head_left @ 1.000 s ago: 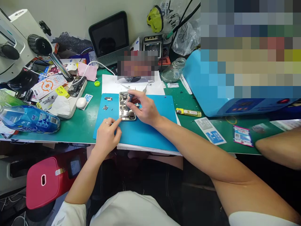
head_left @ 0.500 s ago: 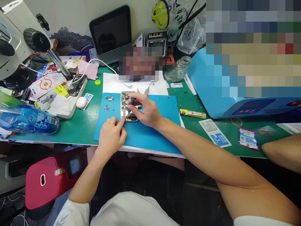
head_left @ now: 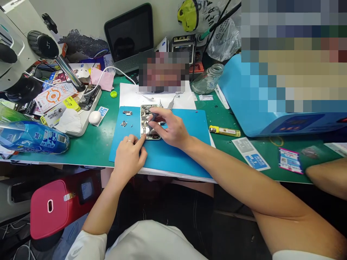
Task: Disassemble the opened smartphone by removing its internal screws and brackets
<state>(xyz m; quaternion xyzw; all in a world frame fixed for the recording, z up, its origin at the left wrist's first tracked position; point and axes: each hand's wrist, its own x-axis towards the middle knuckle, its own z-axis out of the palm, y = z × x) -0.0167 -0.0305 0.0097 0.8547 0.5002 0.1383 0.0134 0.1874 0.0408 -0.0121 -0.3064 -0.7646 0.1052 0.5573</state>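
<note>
An opened smartphone (head_left: pixel 144 121) lies on a blue mat (head_left: pixel 179 159), its inner boards and parts exposed. My left hand (head_left: pixel 129 153) rests at its lower left corner, the index fingertip pressing the frame and the thumb apart. Above the phone, my right hand (head_left: pixel 172 128) pinches a small dark screwdriver (head_left: pixel 154 117) between thumb and fingers; its tip is hidden from me. Left of the phone sit a small metal part (head_left: pixel 127 113) and another loose part (head_left: pixel 124 123). Tweezers (head_left: pixel 171 104) lie just beyond the phone, points away from me.
A microscope (head_left: pixel 43 45) stands at the left above boxes and a blue bottle (head_left: pixel 35 137). A tablet-like screen (head_left: pixel 128 32) leans at the back. Rightward are a glass jar (head_left: pixel 207 79), a yellow knife-like tool (head_left: pixel 225 131) and a large blue machine (head_left: pixel 238 97). Another person's arm (head_left: pixel 326 177) reaches in.
The view has shifted slightly, so everything sits a little further right. Both hands keep their places at the phone, and the screwdriver stays in my right hand.
</note>
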